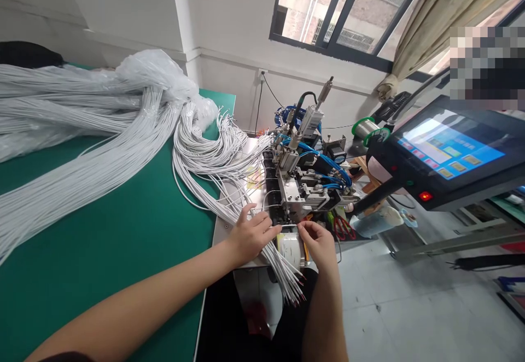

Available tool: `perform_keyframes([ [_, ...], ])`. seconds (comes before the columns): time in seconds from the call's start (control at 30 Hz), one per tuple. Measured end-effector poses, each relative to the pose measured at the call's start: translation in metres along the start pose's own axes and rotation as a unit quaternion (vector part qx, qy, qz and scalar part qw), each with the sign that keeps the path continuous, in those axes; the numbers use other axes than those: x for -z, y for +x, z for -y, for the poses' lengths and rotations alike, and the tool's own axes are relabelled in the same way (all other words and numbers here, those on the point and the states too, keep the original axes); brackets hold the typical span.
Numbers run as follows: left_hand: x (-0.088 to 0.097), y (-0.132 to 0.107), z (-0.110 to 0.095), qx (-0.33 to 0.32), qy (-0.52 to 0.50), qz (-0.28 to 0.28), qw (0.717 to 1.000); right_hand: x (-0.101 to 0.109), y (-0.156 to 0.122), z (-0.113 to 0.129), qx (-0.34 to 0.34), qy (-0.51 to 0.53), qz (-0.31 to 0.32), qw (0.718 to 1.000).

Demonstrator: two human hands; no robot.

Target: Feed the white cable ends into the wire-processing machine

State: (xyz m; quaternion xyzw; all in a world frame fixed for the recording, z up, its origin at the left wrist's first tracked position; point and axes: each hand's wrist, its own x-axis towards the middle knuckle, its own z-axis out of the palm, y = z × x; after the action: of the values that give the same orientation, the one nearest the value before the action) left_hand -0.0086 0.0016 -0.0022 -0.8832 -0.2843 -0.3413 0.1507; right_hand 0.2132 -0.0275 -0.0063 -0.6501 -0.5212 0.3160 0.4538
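1. My left hand (251,236) half-spreads over the white wire bundle (283,269); I cannot tell its grip.
2. My right hand (320,244) pinches narrowly at a single white wire (289,225), stretched crosswise between both hands.
3. The bundle slants down rightward, tips toward my lap.
4. The machine (292,188) stands just beyond.

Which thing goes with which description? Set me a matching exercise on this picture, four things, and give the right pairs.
Things:
1. Left hand
2. Curtain
3. Screen
4. Spool

Descriptions:
A. Green-rimmed
B. Lit, mostly blue
C. Over white wires
D. Beige, beside the window

Pairs: 1-C; 2-D; 3-B; 4-A
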Motion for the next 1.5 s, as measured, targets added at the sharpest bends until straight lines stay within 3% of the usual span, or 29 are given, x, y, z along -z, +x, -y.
perform_keyframes([
  [0.17,-0.002,-0.001,-0.002,0.016,0.013,0.000,1.000,-0.009,0.008,-0.005,0.026,-0.008,-0.003,1.000],
  [0.3,-0.003,-0.001,-0.001,0.031,0.015,0.026,0.999,-0.017,0.018,-0.012,0.041,0.054,0.021,0.998],
  [0.6,-0.004,-0.001,-0.002,0.043,0.010,0.028,0.999,-0.025,0.027,-0.025,-0.075,0.236,0.092,0.965],
  [0.83,-0.004,-0.001,-0.002,0.049,0.008,0.031,0.998,-0.027,0.022,-0.028,-0.079,0.258,0.083,0.959],
  [1.1,-0.002,-0.003,0.000,0.081,0.001,0.036,0.996,-0.010,0.009,-0.035,-0.014,0.150,0.011,0.989],
  [1.2,-0.001,-0.002,0.000,0.060,-0.010,0.020,0.998,0.000,0.001,-0.027,0.007,0.125,0.002,0.992],
  [1.37,0.000,0.000,0.002,0.006,-0.045,-0.024,0.999,0.013,-0.015,-0.005,0.035,0.097,0.058,0.993],
  [1.5,0.003,0.001,0.002,0.003,-0.058,-0.024,0.998,0.018,-0.026,0.014,0.095,0.028,0.118,0.988],
])
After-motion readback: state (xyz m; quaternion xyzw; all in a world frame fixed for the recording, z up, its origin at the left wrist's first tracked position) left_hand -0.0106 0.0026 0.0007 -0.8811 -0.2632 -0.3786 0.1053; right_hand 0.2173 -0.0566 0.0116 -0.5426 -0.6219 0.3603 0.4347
